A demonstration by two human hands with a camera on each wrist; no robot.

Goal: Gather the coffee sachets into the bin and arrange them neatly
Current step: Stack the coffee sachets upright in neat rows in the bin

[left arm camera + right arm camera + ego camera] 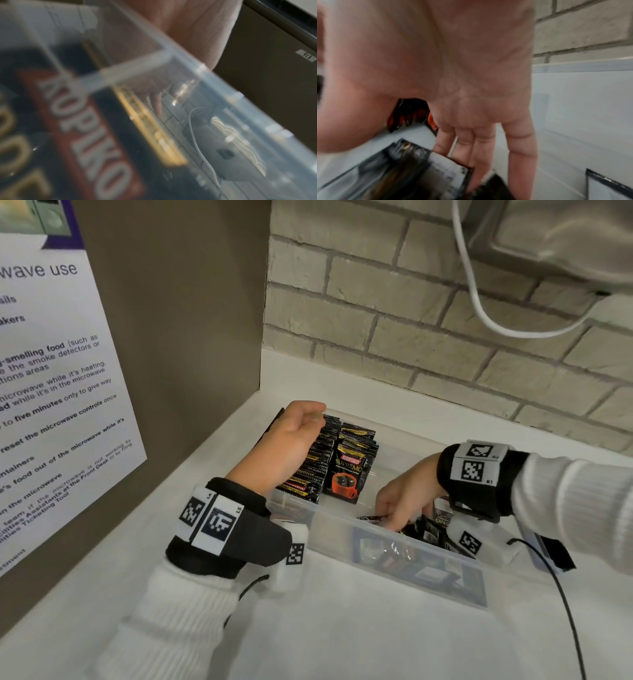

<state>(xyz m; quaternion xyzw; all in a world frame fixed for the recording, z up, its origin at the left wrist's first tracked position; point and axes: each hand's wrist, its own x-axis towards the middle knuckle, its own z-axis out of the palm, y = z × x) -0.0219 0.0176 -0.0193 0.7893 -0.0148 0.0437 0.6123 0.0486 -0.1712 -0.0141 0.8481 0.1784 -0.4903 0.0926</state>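
White tabletop (342, 645) in a corner, pale brick wall (394, 313) behind, brown side panel (178, 320) on the left carrying a printed microwave-use notice (51, 378), white cable (479, 302) hanging down the bricks

A: What is seen on the white worktop (342, 645)?

B: A clear plastic bin (394, 546) is set there, near a pale brick wall (394, 320). At its left end, black coffee sachets (349, 470) are stood upright in rows; the front one is printed with a red cup.

A: And the hands?

B: The left hand (284, 440) is laid over the leftmost row, fingers curled at the sachet tops. The right hand (404, 501) is reached down into the right part of the bin, where loose sachets (424, 530) are lying in a jumble; whether any is held in its grip cannot be told.

A: Anything else?

B: A printed microwave notice (58, 392) is fixed to the brown panel at left, and a white cable (479, 302) is hung along the wall.
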